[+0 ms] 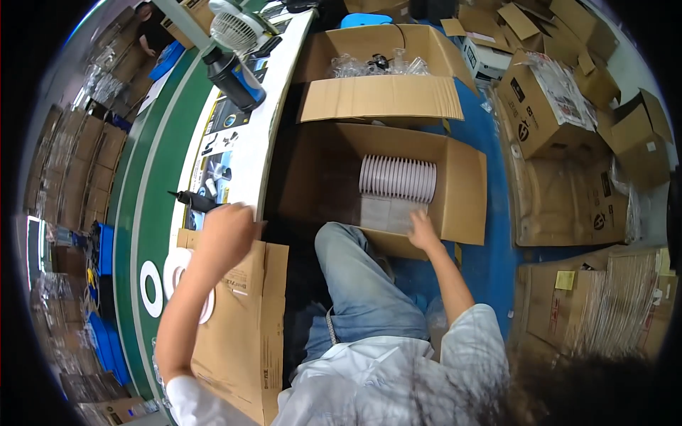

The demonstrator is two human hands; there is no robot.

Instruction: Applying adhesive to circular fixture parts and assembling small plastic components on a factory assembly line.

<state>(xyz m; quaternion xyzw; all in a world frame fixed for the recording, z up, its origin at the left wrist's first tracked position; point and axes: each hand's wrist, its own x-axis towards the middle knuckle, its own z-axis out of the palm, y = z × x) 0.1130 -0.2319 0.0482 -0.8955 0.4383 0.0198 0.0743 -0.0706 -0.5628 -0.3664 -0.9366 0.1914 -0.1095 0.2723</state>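
Workroom seen from above. A blue floor [483, 263] runs between stacks of cardboard boxes [568, 106] at right. A long white worktable [273, 85] borders a green conveyor belt [142, 206] at left; 1 white fan [234, 28] stands at the table's far end.

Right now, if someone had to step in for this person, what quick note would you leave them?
Left hand: resting open on the table edge, beside a black tool; a flat piece of cardboard lies below it.
Right hand: reaching into the open box on the floor, fingers on the near end of a row of white plates; whether it grips one cannot be told.
Done: nothing lifted out yet.
Left: judging by the reach, taking plates from the box.
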